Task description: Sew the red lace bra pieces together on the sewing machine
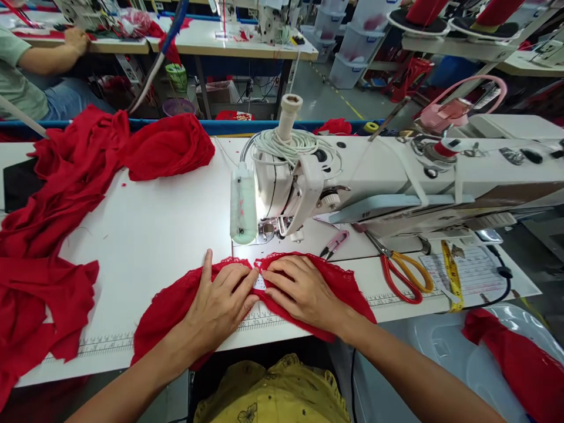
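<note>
Two red lace-edged fabric pieces (165,311) lie side by side at the table's front edge, with a small white patch (259,283) showing between them. My left hand (220,299) rests flat on the left piece, fingers spread, index raised to the left. My right hand (304,294) presses on the right red piece (348,288) with its fingers stretched out toward the white patch. Both hands' fingertips nearly meet at the middle. Just beyond them is the presser foot (268,229) of a white sewing machine (365,164), apart from the fabric.
Red fabric (66,194) is heaped along the left side. Small pink-handled snippers (337,242), scissors (403,276) and a yellow tape measure (452,276) lie to the right. A plastic bin (432,346) stands below right. Another person's hand (76,40) is at the far table.
</note>
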